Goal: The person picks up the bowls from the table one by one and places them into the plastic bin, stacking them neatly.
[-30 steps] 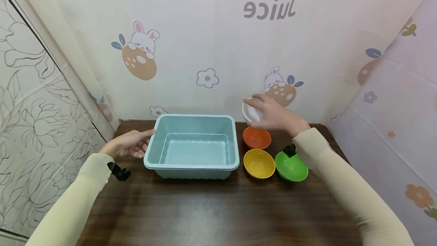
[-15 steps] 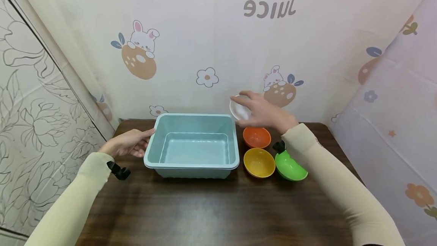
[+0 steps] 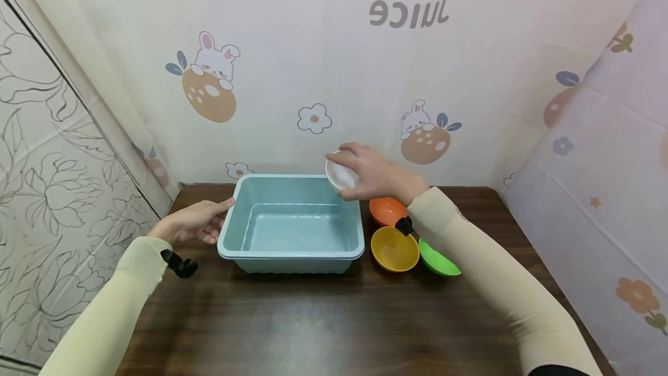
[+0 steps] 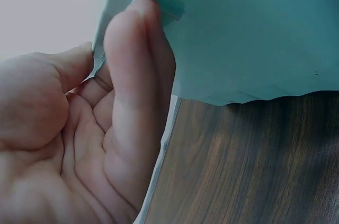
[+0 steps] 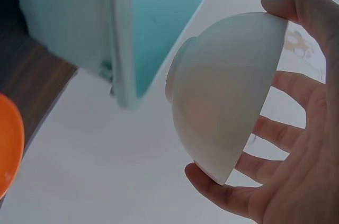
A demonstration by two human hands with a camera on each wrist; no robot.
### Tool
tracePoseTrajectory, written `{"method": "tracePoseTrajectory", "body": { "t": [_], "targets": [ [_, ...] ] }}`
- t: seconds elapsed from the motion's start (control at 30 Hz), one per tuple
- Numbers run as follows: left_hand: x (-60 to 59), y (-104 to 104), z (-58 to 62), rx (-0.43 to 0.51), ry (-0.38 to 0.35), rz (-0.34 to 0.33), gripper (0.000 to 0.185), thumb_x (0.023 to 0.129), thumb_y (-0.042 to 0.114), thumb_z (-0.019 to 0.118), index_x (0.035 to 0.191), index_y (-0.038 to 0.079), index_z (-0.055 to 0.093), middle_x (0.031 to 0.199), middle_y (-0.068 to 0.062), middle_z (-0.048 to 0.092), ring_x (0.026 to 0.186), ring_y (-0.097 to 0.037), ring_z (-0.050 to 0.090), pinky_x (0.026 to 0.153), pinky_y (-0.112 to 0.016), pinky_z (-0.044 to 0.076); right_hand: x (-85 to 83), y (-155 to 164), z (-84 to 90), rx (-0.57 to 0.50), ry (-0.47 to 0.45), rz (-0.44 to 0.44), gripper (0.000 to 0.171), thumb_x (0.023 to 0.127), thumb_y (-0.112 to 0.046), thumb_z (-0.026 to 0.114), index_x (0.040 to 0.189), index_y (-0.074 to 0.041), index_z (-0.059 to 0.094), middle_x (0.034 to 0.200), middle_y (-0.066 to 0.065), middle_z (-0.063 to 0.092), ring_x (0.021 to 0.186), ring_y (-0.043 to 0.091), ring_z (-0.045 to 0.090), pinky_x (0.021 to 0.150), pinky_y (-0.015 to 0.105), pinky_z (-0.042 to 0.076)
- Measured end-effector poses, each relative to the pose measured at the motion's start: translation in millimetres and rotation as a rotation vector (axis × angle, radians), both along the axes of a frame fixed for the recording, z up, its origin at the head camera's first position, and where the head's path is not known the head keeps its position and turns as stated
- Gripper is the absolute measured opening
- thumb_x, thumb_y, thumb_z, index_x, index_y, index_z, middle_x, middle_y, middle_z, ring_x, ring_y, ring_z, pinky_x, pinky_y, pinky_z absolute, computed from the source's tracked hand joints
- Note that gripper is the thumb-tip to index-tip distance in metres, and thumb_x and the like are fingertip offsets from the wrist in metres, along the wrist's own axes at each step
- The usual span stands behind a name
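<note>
A white bowl (image 3: 341, 174) is held by its rim in my right hand (image 3: 378, 176), raised above the back right corner of a light blue plastic basin (image 3: 291, 256). In the right wrist view the bowl (image 5: 225, 91) shows its rounded outside and foot, with thumb and fingers spread across the rim. My left hand (image 3: 200, 220) grips the basin's left rim. The left wrist view shows its thumb and fingers pinching the basin wall (image 4: 238, 38). Nothing lies inside the basin.
Right of the basin stand an orange bowl (image 3: 385, 210), a yellow bowl (image 3: 395, 250) and a green bowl (image 3: 435, 260), the orange and green ones partly hidden by my right arm. All rest on a dark wooden table (image 3: 292, 324) before a printed curtain (image 3: 271, 62).
My right hand has carried the white bowl leftward, from above the orange bowl to over the basin's back right corner. The left hand has stayed on the basin's rim.
</note>
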State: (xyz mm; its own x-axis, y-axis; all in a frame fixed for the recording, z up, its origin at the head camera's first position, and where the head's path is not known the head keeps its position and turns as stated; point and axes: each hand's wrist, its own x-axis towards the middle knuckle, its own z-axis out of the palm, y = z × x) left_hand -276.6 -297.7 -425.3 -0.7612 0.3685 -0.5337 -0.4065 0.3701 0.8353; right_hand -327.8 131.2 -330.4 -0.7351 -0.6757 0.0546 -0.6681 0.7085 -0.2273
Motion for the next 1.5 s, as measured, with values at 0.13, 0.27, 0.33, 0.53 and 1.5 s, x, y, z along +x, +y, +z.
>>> {"method": "tracePoseTrajectory", "body": {
  "t": [0.13, 0.27, 0.33, 0.53, 1.5],
  "targets": [
    [-1.3, 0, -1.9, 0.002, 0.004, -0.005, 0.068, 0.107, 0.061, 0.039, 0.115, -0.003, 0.064, 0.084, -0.005, 0.072, 0.057, -0.01, 0.064, 0.057, -0.025, 0.06, 0.6, -12, -1.0, -0.005, -0.008, 0.018, 0.08, 0.083, -0.05, 0.071, 0.157, -0.032, 0.043, 0.163, 0.015, 0.034, 0.142, 0.038, 0.04, 0.108, 0.057, 0.047],
    [-1.8, 1, -3.3, 0.01, -0.002, 0.004, 0.068, 0.107, 0.061, 0.039, 0.116, -0.002, 0.063, 0.084, -0.006, 0.071, 0.056, -0.01, 0.064, 0.057, -0.025, 0.059, 3.1, -21, 0.8, -0.006, -0.029, 0.026, 0.08, 0.084, -0.051, 0.07, 0.157, -0.034, 0.042, 0.164, 0.012, 0.033, 0.143, 0.037, 0.039, 0.108, 0.057, 0.048],
    [-1.7, 1, -3.8, 0.005, 0.001, 0.009, 0.067, 0.106, 0.061, 0.039, 0.115, -0.001, 0.064, 0.084, -0.006, 0.071, 0.056, -0.01, 0.064, 0.056, -0.025, 0.059, 4.2, -25, 1.7, 0.001, -0.028, 0.03, 0.079, 0.085, -0.052, 0.07, 0.157, -0.035, 0.042, 0.164, 0.011, 0.033, 0.144, 0.037, 0.038, 0.109, 0.057, 0.048],
    [1.7, 0, -3.6, -0.008, -0.005, 0.003, 0.066, 0.106, 0.06, 0.041, 0.115, -0.001, 0.064, 0.085, -0.006, 0.071, 0.058, -0.011, 0.066, 0.057, -0.026, 0.06, 5.1, -40, 0.9, 0.026, -0.022, 0.054, 0.081, 0.084, -0.054, 0.069, 0.158, -0.035, 0.04, 0.163, 0.011, 0.033, 0.143, 0.037, 0.039, 0.107, 0.056, 0.049],
    [5.6, -12, -2.5, 0.176, -0.074, -0.069, 0.05, 0.111, 0.035, 0.048, 0.136, -0.009, 0.052, 0.089, -0.011, 0.077, 0.067, -0.016, 0.076, 0.067, -0.031, 0.064, 14.8, -84, -29.3, 0.057, -0.099, 0.148, 0.081, 0.085, -0.054, 0.07, 0.157, -0.037, 0.039, 0.165, 0.007, 0.03, 0.145, 0.033, 0.036, 0.106, 0.055, 0.051]
  ]
}}
